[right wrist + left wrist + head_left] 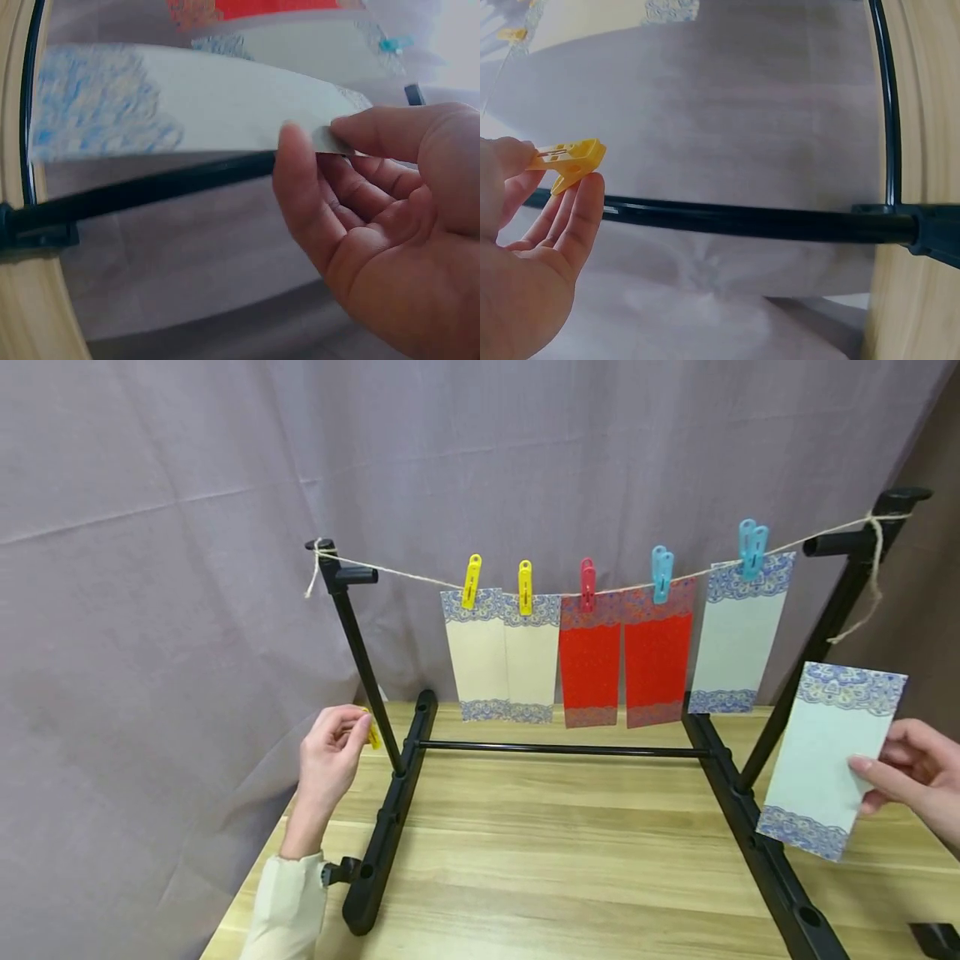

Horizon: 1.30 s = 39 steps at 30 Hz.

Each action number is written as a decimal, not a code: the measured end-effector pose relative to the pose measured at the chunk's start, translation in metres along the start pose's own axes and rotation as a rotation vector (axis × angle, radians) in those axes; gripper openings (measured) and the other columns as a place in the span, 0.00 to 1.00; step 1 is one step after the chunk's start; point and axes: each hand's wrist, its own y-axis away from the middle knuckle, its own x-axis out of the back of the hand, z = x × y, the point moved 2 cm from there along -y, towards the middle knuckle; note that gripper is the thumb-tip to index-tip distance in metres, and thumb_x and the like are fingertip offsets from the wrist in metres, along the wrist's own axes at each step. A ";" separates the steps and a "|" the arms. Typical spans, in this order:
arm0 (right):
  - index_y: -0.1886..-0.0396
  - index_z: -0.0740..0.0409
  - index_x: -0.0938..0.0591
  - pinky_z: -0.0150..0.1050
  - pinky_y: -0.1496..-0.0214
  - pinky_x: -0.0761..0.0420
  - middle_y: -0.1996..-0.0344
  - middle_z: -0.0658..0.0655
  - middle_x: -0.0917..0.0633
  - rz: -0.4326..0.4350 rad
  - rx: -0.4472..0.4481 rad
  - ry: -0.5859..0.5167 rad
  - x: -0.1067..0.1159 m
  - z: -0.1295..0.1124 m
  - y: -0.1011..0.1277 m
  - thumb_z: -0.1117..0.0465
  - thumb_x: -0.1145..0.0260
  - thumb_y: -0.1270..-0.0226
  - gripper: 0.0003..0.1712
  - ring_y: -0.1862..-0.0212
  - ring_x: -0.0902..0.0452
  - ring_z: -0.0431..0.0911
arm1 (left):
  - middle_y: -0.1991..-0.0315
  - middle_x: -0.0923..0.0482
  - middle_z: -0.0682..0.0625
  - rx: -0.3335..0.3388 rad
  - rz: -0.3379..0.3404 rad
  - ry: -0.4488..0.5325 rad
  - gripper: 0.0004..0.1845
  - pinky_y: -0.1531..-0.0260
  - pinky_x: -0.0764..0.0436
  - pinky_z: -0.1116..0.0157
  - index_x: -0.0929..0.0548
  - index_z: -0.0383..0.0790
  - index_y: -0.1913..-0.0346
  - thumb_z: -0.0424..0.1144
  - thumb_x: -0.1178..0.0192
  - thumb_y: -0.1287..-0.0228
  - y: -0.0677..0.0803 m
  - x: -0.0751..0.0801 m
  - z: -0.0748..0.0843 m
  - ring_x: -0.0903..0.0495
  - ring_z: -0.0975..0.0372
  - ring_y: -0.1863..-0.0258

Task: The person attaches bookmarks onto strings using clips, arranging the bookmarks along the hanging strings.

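My left hand (330, 760) pinches a yellow clothespin (372, 732) just left of the black frame's left post (360, 652); in the left wrist view the yellow clothespin (568, 159) sits between thumb and fingertips. My right hand (911, 772) holds a pale card with blue lace borders (828, 760) upright by its right edge, beside the right post (817, 643). In the right wrist view thumb and forefinger pinch the card (187, 101). A twine line (420, 578) carries several cards held by yellow, red and blue pegs.
The black stand's base rails (390, 814) and crossbar (555, 748) rest on a wooden table (540, 860). A grey cloth backdrop (187, 485) hangs behind. The table's left edge lies under my left forearm.
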 end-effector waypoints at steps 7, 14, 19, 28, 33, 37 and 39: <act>0.54 0.47 0.24 0.34 0.81 0.20 0.68 0.35 0.14 -0.053 -0.091 0.123 -0.015 -0.021 -0.010 0.79 0.45 0.32 0.22 0.77 0.17 0.37 | 0.60 0.22 0.34 -0.079 -0.019 0.017 0.02 0.67 0.21 0.81 0.18 0.23 0.64 0.21 0.39 0.38 0.001 -0.006 0.038 0.23 0.72 0.67; 0.59 0.55 0.22 0.31 0.76 0.29 0.75 0.34 0.22 -0.198 -0.230 0.461 -0.044 -0.038 -0.019 0.61 0.41 0.26 0.03 0.75 0.24 0.40 | 0.60 0.21 0.34 -0.107 -0.055 0.039 0.02 0.64 0.21 0.80 0.19 0.22 0.65 0.21 0.39 0.38 -0.001 -0.011 0.061 0.24 0.70 0.62; 0.69 0.56 0.22 0.35 0.78 0.35 0.83 0.50 0.24 -0.253 -0.175 0.430 -0.067 -0.047 -0.024 0.61 0.40 0.27 0.08 0.77 0.29 0.43 | 0.60 0.21 0.35 -0.141 -0.062 0.057 0.02 0.65 0.22 0.80 0.18 0.23 0.67 0.22 0.39 0.38 -0.007 -0.013 0.073 0.24 0.66 0.61; 0.57 0.60 0.28 0.38 0.75 0.17 0.72 0.50 0.12 -0.322 -0.064 0.132 -0.105 -0.062 -0.031 0.72 0.46 0.27 0.04 0.76 0.17 0.46 | 0.60 0.21 0.34 -0.198 -0.098 0.062 0.02 0.68 0.24 0.78 0.17 0.25 0.65 0.22 0.39 0.38 -0.025 -0.014 0.100 0.24 0.69 0.66; 0.52 0.55 0.25 0.33 0.74 0.20 0.68 0.52 0.18 -0.267 -0.044 0.306 -0.130 -0.080 -0.034 0.65 0.39 0.28 0.08 0.75 0.22 0.43 | 0.59 0.21 0.34 -0.230 -0.109 0.054 0.02 0.70 0.27 0.78 0.17 0.25 0.65 0.23 0.38 0.38 -0.034 -0.014 0.113 0.26 0.68 0.67; 0.50 0.52 0.21 0.32 0.75 0.24 0.64 0.54 0.19 -0.241 -0.001 0.407 -0.150 -0.095 -0.037 0.61 0.36 0.30 0.11 0.74 0.25 0.39 | 0.57 0.21 0.36 -0.235 -0.121 0.099 0.02 0.70 0.23 0.77 0.17 0.26 0.64 0.24 0.38 0.37 -0.040 -0.017 0.108 0.23 0.69 0.67; 0.50 0.53 0.20 0.31 0.76 0.25 0.66 0.52 0.19 -0.225 0.049 0.429 -0.159 -0.101 -0.038 0.62 0.34 0.32 0.12 0.74 0.26 0.37 | 0.56 0.21 0.38 -0.237 -0.127 0.123 0.02 0.69 0.21 0.76 0.16 0.28 0.63 0.25 0.38 0.37 -0.042 -0.019 0.101 0.22 0.69 0.67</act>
